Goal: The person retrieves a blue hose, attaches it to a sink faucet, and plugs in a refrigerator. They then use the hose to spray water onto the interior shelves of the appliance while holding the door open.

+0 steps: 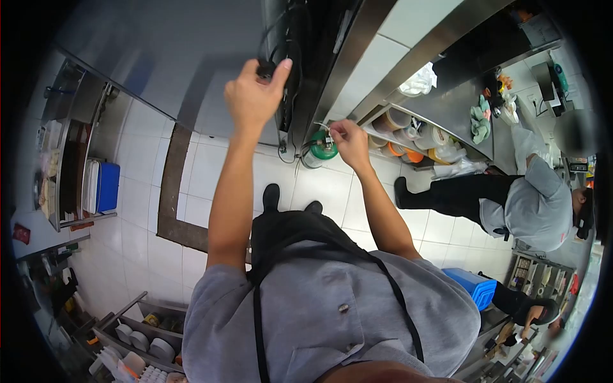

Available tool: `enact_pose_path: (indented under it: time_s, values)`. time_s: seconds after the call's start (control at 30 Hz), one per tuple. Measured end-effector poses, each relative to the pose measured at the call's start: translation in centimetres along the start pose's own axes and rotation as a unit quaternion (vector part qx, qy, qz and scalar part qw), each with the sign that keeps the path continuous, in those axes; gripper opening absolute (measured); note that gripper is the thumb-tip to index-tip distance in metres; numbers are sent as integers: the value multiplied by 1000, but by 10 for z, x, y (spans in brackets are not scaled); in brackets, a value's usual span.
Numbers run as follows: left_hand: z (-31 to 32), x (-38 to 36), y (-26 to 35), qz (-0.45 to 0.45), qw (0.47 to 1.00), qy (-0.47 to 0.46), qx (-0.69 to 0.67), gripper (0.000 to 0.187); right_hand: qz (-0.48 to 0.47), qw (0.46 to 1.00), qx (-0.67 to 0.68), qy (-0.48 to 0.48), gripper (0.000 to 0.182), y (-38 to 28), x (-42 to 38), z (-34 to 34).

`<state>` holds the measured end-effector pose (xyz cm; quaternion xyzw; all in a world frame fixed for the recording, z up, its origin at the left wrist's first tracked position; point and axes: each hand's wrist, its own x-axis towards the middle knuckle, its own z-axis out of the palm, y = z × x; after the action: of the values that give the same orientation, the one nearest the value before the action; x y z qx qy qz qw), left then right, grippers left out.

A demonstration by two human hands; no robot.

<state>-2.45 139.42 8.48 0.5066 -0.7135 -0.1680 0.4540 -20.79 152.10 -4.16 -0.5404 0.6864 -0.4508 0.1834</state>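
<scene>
Up by the edge of a large dark grey cabinet (223, 38), my left hand (252, 99) closes thumb and fingers around a small black rounded piece (265, 67). Dark cables (292, 70) run down the gap beside it. My right hand (349, 143) is raised above a green gas cylinder (318, 155) on the floor, its fingertips pinched at the end of a thin white strip (323, 125). The cylinder's valve shows just left of these fingers.
Right of the gap, a steel counter (447, 96) has a shelf of tubs (415, 137) below. A person (530, 204) in grey stands at right; another person (517, 303) is lower right, near a blue container (471, 286). A steel rack (70, 147) stands left.
</scene>
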Motion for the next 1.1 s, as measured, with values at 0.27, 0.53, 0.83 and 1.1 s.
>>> enact_pose_path:
  time_s: [0.27,0.53,0.83,1.1]
  values:
    - [-42,-3,-31,-41,996,-3,-76,65,147,988,-39,-6,12,51,-70,-10]
    - [-65,-6,-109,-159,964,-87,-197,49,4,991,-26,130,27,-45,-7,42]
    - [-109,-78,-246,-315,924,-118,-183,45,-101,962,24,252,12,-121,35,82]
    - [-195,-281,-442,-597,791,-127,-35,62,-187,852,43,-487,39,-115,-56,254]
